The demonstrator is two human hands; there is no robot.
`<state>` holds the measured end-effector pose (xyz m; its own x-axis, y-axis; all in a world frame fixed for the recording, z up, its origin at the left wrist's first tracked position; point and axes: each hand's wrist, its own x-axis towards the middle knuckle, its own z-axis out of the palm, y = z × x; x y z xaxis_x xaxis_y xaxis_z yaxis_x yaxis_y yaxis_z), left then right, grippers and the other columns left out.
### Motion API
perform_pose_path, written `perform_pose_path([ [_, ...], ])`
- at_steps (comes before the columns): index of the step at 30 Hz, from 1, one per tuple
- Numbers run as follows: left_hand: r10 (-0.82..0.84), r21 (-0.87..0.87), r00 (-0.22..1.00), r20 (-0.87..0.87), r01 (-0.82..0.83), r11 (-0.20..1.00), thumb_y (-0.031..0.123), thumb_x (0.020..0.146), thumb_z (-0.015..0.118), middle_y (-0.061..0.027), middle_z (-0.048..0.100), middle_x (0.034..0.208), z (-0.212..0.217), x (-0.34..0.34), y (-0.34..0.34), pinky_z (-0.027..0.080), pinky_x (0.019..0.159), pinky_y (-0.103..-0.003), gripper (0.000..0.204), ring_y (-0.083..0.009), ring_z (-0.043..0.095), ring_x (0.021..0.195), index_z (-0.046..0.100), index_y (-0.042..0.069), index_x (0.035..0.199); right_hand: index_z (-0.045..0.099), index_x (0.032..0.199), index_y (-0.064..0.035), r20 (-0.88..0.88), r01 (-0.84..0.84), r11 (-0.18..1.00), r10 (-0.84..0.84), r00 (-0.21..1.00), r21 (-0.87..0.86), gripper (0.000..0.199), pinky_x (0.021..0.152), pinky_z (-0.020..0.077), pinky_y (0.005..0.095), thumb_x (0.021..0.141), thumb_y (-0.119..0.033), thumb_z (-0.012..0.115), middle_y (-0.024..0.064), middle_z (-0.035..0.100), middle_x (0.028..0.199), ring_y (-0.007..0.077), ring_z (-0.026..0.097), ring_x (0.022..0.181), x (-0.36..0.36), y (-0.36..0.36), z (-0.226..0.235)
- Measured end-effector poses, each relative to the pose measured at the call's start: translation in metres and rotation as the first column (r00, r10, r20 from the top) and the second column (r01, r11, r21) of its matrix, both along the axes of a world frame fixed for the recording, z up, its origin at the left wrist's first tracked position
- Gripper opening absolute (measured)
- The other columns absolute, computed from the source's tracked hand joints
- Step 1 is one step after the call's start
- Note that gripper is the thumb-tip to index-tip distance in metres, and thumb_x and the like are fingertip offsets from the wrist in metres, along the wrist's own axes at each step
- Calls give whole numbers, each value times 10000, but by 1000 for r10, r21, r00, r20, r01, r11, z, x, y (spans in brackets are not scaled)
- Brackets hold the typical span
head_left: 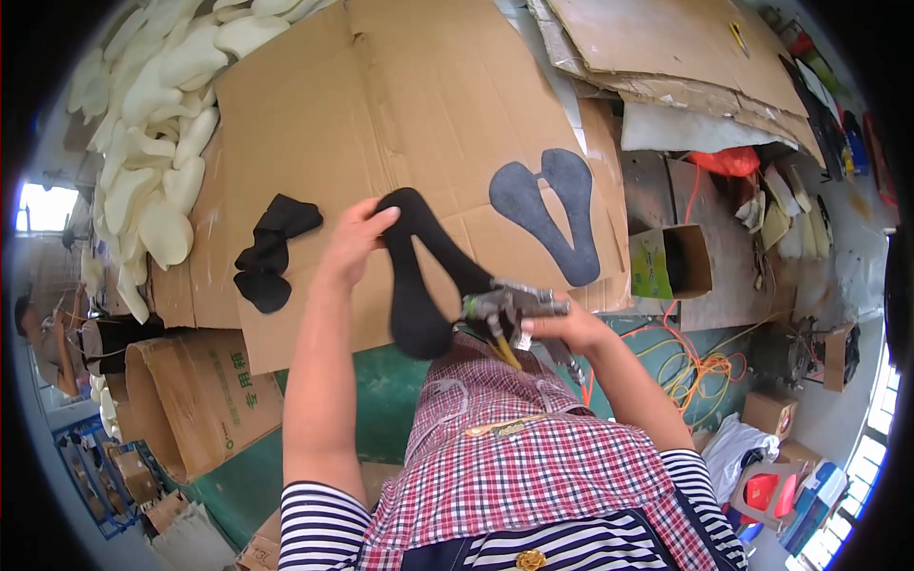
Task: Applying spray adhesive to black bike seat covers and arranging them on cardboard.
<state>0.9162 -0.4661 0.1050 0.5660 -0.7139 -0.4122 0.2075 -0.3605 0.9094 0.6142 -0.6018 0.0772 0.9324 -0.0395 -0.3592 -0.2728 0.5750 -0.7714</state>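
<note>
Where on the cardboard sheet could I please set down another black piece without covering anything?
Bare cardboard sheet lies above the left hand, between the white foam pile and the grey sprayed outline. The left edge is crowded by foam and the small black pieces; the right hand holds the spray gun.

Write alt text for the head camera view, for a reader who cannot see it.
A person's left hand holds up a black Y-shaped pad while the right hand aims a metal spray gun at it. Beneath lies a cardboard sheet with a dark Y-shaped stain, beside stacked white foam pieces.
</note>
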Motion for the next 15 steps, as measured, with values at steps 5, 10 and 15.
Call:
perform_pose_path([
  [5, -156, 201, 981, 116, 130, 971, 196, 870, 616, 4, 631, 803, -77, 15, -48, 471, 646, -270, 194, -103, 569, 710, 660, 25, 949, 550, 1216, -28, -254, 293, 952, -261, 931, 94, 482, 854, 468, 304, 758, -98, 685, 79, 641, 1049, 184, 612, 939, -15, -13, -80],
  [10, -289, 363, 891, 350, 156, 919, 206, 830, 642, -55, 660, 771, -91, 26, -68, 475, 675, -329, 228, -160, 608, 725, 667, 19, 958, 575, 1158, -25, -242, 304, 950, -279, 929, 73, 425, 808, 484, 301, 764, -125, 698, 98, 645, 1029, 194, 626, 901, -16, -15, -77],
  [15, -398, 456, 759, 515, 150, 877, 248, 819, 629, -131, 663, 798, -94, 26, -79, 478, 704, -386, 219, -280, 633, 763, 678, 61, 921, 557, 1187, -9, -265, 365, 927, -331, 906, 90, 433, 813, 498, 339, 795, -150, 676, 121, 644, 1034, 221, 624, 924, -18, -26, -64],
])
